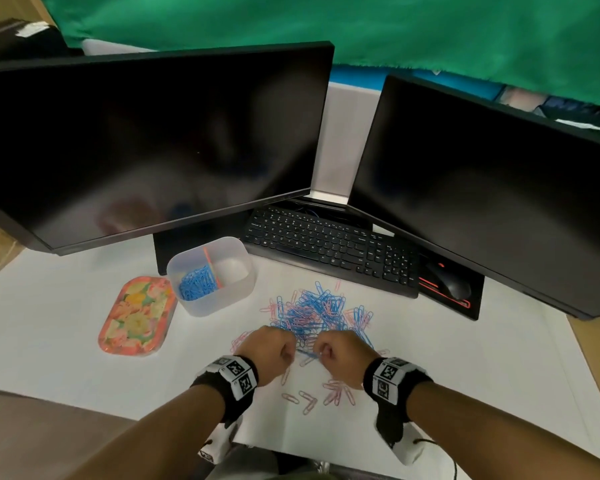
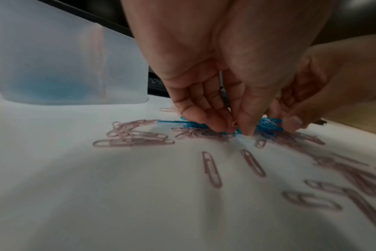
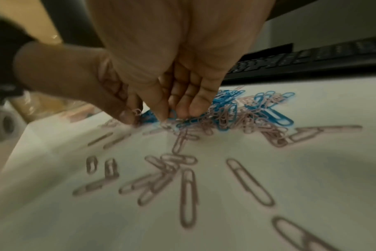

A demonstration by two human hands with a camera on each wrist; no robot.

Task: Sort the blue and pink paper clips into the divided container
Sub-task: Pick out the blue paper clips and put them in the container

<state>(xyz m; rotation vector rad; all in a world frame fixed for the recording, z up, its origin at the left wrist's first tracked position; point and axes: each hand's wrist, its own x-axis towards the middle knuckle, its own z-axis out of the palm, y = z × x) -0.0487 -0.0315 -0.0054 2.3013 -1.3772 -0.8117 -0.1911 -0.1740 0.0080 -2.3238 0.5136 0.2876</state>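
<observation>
At the near edge of the clip pile (image 1: 321, 315) | left hand (image 1: 269, 351) pinches a pink clip (image 2: 234, 123) | right hand (image 1: 343, 351) pinches a blue clip (image 3: 172, 113) | container (image 1: 212, 275) at 10 o'clock on bench (image 1: 66, 306), blue clips in left half.

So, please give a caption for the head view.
Both hands pick at mixed paper clips; blue clips already fill one compartment.
</observation>
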